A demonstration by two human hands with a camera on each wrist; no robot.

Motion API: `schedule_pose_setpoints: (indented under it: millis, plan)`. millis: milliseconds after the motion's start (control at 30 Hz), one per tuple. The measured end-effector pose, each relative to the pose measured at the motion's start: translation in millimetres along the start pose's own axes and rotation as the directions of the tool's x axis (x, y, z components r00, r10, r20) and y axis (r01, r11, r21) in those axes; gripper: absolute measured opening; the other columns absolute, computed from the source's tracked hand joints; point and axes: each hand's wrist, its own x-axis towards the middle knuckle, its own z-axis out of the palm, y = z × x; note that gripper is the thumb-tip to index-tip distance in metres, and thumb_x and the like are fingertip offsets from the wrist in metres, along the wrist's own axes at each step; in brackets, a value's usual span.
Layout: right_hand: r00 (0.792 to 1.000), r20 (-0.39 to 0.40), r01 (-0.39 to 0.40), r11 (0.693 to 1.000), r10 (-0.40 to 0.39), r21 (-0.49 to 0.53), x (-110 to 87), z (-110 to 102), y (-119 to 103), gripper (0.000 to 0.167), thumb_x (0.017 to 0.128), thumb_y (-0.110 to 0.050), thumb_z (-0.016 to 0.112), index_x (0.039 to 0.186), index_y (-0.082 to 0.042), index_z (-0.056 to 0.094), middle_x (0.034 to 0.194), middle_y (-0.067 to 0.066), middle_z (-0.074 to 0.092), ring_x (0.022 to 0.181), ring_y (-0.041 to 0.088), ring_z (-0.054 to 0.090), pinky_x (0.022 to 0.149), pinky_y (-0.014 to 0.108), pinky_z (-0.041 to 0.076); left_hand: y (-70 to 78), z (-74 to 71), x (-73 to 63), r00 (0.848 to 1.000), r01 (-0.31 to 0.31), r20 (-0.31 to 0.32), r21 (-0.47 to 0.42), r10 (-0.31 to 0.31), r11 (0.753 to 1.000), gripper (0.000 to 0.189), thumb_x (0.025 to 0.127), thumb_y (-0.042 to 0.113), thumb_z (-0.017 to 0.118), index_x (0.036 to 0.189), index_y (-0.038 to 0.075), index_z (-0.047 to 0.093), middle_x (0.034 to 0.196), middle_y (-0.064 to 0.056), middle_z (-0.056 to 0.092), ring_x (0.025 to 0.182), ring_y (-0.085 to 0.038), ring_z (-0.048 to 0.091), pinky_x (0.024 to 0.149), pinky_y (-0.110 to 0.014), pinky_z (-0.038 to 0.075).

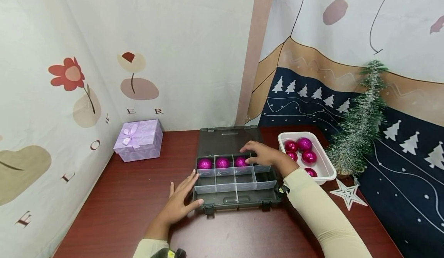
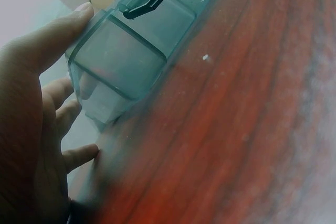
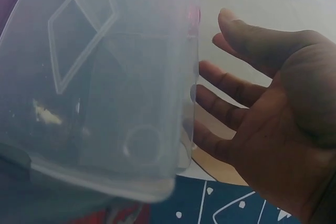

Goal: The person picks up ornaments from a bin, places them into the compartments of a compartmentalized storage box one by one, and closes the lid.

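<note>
A dark see-through compartment box (image 1: 227, 199) lies with its lid (image 1: 222, 142) folded back. Three glittery magenta Christmas balls, the left ball (image 1: 204, 164), the middle ball (image 1: 222, 162) and the right ball (image 1: 240, 161), sit in separate back-row compartments. My left hand (image 1: 180, 202) rests against the box's left side, fingers extended and thumb on its front left corner. Over the back row, my right hand (image 1: 261, 154) hovers beside the right ball with its fingers loosely spread. The right wrist view shows nothing between the fingers of my right hand (image 3: 262, 108); a clear divider (image 3: 131, 93) hides part of the box.
To the right, a white tub (image 1: 326, 165) holds several magenta balls, shiny and glittery. Behind it stands a small frosted Christmas tree (image 1: 360, 130), with a white star (image 1: 348, 193) in front. A lilac gift box (image 1: 138, 140) stands at the back left of the wooden table (image 1: 138, 188).
</note>
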Motion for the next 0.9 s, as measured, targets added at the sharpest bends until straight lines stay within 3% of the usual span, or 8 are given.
schedule_pose_setpoints:
  millis: [233, 533, 733, 900]
  plan:
    - [0.995, -0.098, 0.016, 1.0, -0.014, 0.02, -12.1, -12.1, 5.3, 0.037, 0.105, -0.015, 0.074, 0.141, -0.008, 0.07, 0.147, 0.019, 0.064, 0.14, 0.042, 0.059, 0.123, 0.064, 0.046, 0.3, -0.1, 0.1, 1.0, 0.004, 0.001, 0.0, -0.004, 1.0, 0.09, 0.094, 0.048, 0.079, 0.17, 0.018, 0.041, 0.18, -0.01, 0.034, 0.158, -0.052, 0.041, 0.116, -0.095, -0.004]
    - [0.968, -0.239, -0.054, 0.99, 0.084, 0.129, -42.6, -32.1, 15.4, 0.039, 0.106, -0.014, 0.072, 0.143, -0.007, 0.067, 0.154, 0.025, 0.058, 0.139, 0.05, 0.058, 0.117, 0.066, 0.051, 0.8, -1.1, 0.2, 1.0, 0.008, 0.003, -0.004, -0.008, 1.0, 0.091, 0.094, 0.048, 0.079, 0.17, 0.018, 0.04, 0.18, -0.01, 0.033, 0.158, -0.052, 0.041, 0.117, -0.094, -0.005]
    - [0.939, -0.326, -0.057, 0.985, 0.108, 0.162, -61.7, -37.2, 27.6, 0.04, 0.106, -0.013, 0.071, 0.143, -0.001, 0.066, 0.148, 0.026, 0.061, 0.132, 0.049, 0.06, 0.111, 0.067, 0.055, 0.3, -0.5, -0.2, 1.0, 0.009, 0.006, -0.002, -0.009, 1.0, 0.091, 0.094, 0.048, 0.079, 0.171, 0.019, 0.04, 0.18, -0.009, 0.033, 0.158, -0.052, 0.041, 0.117, -0.094, -0.005]
    - [0.893, -0.422, -0.086, 0.981, 0.153, 0.173, -72.0, -39.2, 41.4, 0.035, 0.106, -0.011, 0.071, 0.138, 0.004, 0.067, 0.142, 0.029, 0.064, 0.125, 0.05, 0.063, 0.109, 0.068, 0.055, 0.7, -0.5, 0.0, 1.0, 0.008, 0.003, -0.007, -0.008, 1.0, 0.091, 0.094, 0.048, 0.079, 0.17, 0.018, 0.04, 0.18, -0.01, 0.034, 0.159, -0.053, 0.04, 0.117, -0.094, -0.005]
